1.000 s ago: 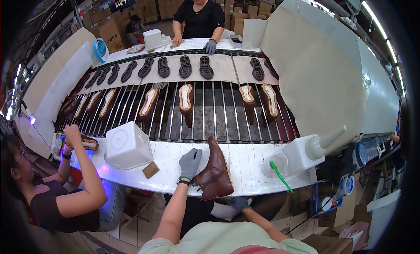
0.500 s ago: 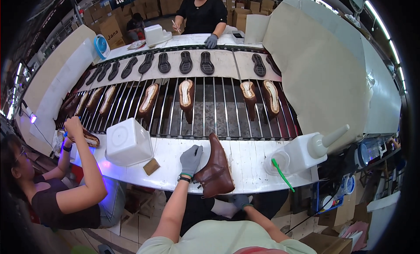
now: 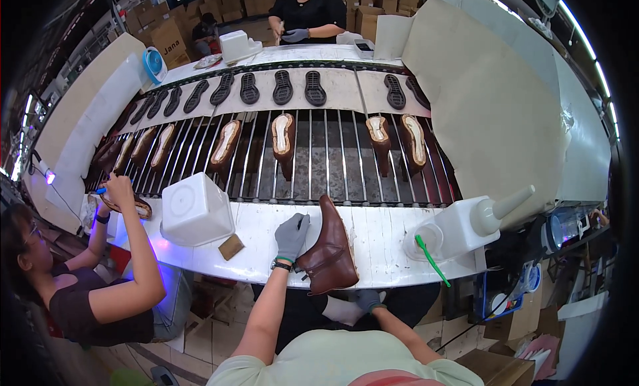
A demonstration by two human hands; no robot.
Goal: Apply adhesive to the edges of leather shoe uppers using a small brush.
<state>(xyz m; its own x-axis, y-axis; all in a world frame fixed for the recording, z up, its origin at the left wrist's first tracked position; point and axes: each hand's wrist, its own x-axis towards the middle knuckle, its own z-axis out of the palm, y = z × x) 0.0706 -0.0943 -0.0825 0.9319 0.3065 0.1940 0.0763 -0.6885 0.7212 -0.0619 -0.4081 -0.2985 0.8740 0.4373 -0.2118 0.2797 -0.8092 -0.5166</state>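
Observation:
A brown ankle boot lies on the near edge of the white bench, toe pointing away from me and its shaft hanging over the edge. My left hand, in a grey glove, presses against the boot's left side, with a thin dark stick showing between its fingers. My right hand, also grey-gloved, sits below the bench edge at the boot's shaft and is partly hidden by the boot.
A white square tub and a small brown block stand to the left. A white nozzle bottle and a cup with a green brush stand to the right. Beyond runs a rod conveyor carrying upturned shoes and black soles. One co-worker sits left, another person across.
The co-worker on the left has raised a hand with a shoe up to the conveyor's edge. My hands and the boot have stayed almost in place.

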